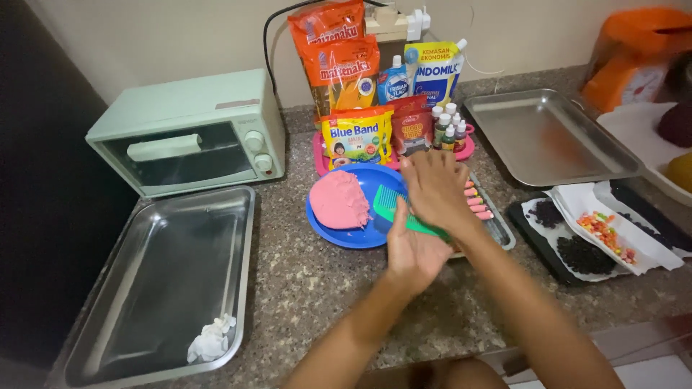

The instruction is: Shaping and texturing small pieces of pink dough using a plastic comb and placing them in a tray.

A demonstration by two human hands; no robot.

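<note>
My left hand (411,253) lies palm up over the counter and holds a green comb (395,209) by its handle. My right hand (435,189) is pressed flat on top of the comb, fingers together, hiding whatever is between hand and comb. The comb's teeth reach over a blue plate (346,236) that carries a lump of pink dough (339,200). Right of my hands, a small tray (501,229) holds a row of pink dough pieces (476,203).
A mint green toaster oven (191,133) stands at the back left, a large metal tray (166,281) with crumpled tissue (211,338) before it. Food packets (346,65) and small bottles (447,126) line the back. Another metal tray (548,137) and dark tray with sprinkles (602,232) sit right.
</note>
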